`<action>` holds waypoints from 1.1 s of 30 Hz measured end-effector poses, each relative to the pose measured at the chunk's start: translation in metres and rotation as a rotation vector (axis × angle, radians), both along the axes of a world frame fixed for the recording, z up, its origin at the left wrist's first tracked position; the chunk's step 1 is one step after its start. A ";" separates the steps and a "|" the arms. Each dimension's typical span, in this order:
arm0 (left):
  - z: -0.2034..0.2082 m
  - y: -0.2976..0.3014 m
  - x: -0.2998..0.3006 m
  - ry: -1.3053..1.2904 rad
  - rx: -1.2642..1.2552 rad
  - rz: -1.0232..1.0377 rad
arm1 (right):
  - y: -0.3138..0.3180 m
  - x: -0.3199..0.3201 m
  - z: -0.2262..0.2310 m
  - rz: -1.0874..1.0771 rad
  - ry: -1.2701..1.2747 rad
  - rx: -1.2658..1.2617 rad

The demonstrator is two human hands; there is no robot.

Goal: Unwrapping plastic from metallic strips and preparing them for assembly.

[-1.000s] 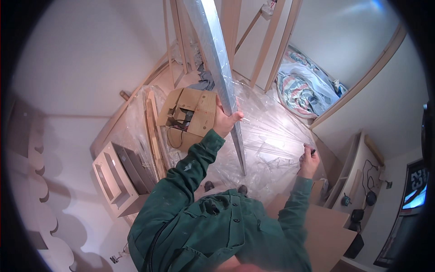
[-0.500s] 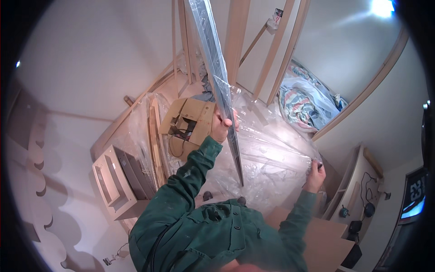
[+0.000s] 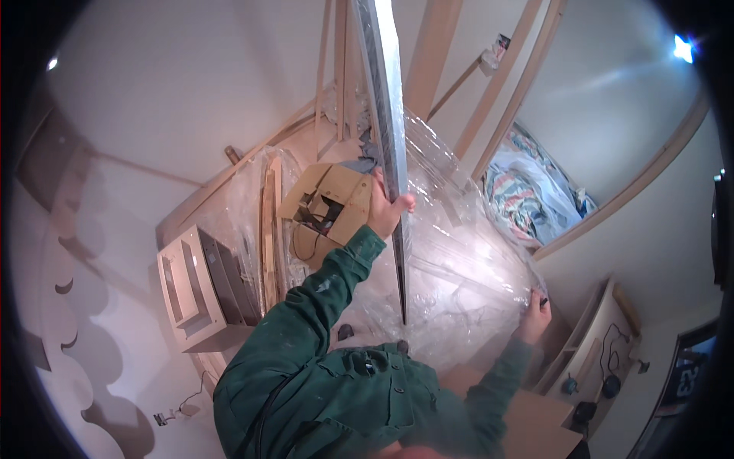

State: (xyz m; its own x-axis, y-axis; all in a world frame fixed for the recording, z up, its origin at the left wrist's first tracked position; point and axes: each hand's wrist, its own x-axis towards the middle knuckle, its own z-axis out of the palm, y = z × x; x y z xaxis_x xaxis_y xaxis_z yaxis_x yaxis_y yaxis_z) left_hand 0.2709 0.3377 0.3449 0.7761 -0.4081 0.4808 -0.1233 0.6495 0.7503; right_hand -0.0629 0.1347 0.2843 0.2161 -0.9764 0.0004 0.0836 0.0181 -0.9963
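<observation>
My left hand is closed round a long, narrow panel with a grey edge and a shiny wrap, which stands upright in front of me. Its thumb lies across the panel's near edge. Off to the right, my right hand grips a bunched edge of clear plastic film. The film stretches taut from that hand back toward the panel. A small dark thing shows at the right fingertips, too small to name.
An open cardboard box with dark items sits beyond my left forearm. Left of it are wrapped wooden strips and a pale cabinet frame. Striped sheeting lies heaped at the back right. A shelf unit with cables stands at right.
The panel has tilted more upright, and my left thumb now reaches across its edge. My right hand still holds the film, slightly lower in view. The whole view has shifted.
</observation>
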 end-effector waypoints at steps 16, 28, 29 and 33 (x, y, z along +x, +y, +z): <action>0.037 0.001 0.001 0.023 -0.022 -0.175 | -0.007 -0.054 0.059 -0.097 -0.107 -0.151; 0.041 -0.015 0.013 0.025 -0.133 -0.348 | -0.044 -0.049 0.020 -0.143 0.049 -0.216; 0.044 -0.017 0.013 0.003 -0.142 -0.331 | -0.043 -0.047 0.019 -0.147 0.109 -0.252; 0.045 -0.015 0.017 -0.183 0.095 -0.094 | -0.053 -0.060 0.015 -0.165 -0.044 -0.206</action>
